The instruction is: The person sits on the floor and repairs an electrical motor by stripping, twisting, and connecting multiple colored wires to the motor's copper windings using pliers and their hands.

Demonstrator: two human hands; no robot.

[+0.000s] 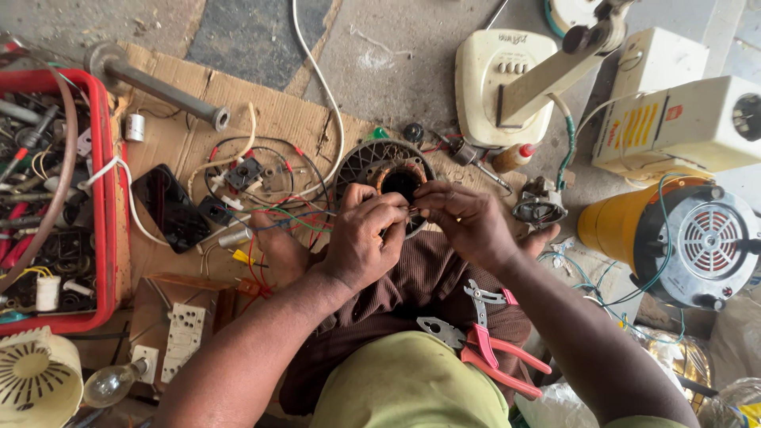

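A: Hands at centre. Where do yours sit?

B: Your left hand and right hand meet over the fan motor, a round ribbed housing with copper windings around a dark bore. It lies on the cardboard sheet on the floor, just beyond your knees.

A: How are your hands set?

B: Both are curled, fingertips pinched together at the motor's near rim. Whatever they pinch is too small to make out; it may be a fine wire.

A: What lies on your lap?

B: Pink-handled pliers rest on the brown cloth, touching neither hand.

A: And around you?

B: To your left, a red crate of parts; between it and the motor, a black phone and loose coloured wires. A metal pipe lies at the cardboard's far edge. To your right stand a yellow motor unit and a white fan base. A clear bulb lies at lower left.
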